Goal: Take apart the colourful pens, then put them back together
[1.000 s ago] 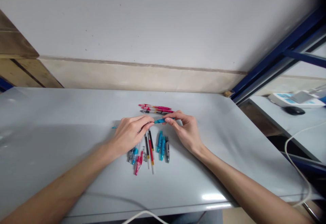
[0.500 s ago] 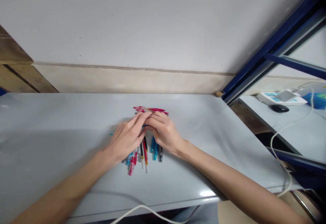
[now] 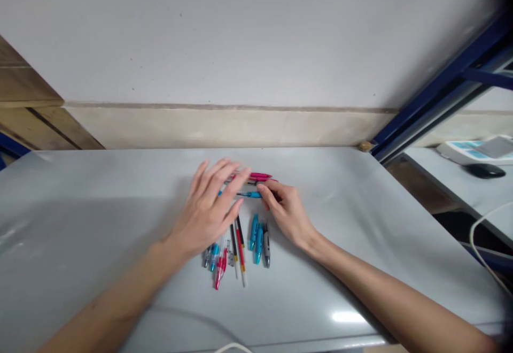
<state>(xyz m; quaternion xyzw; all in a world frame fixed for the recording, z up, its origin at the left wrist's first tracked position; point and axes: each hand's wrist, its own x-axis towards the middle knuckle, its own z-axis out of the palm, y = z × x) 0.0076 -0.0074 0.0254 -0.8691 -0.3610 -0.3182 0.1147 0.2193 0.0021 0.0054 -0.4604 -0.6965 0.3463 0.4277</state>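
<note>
A blue pen (image 3: 251,194) is pinched at its right end by my right hand (image 3: 289,211), over the middle of the table. My left hand (image 3: 208,211) is spread open with blurred fingers, hovering at the pen's other end and hiding part of it. Just behind lie red pens (image 3: 260,175), partly covered by my left fingers. In front of my hands are thin ink refills (image 3: 240,240) and, by my left hand, clear and coloured pen barrels (image 3: 220,270). Short blue barrels (image 3: 258,242) and a grey barrel (image 3: 266,248) lie below my right hand.
The grey table (image 3: 100,203) runs back to a wall (image 3: 240,48). A blue metal frame (image 3: 433,88) rises at right, beyond which a black mouse (image 3: 484,170) and a white device (image 3: 476,151) sit. A white cable (image 3: 487,222) hangs there too.
My hands were together over the pens; now they are apart. The left has opened and the right shows the blue pen in its fingers. The camera view has shifted slightly left.
</note>
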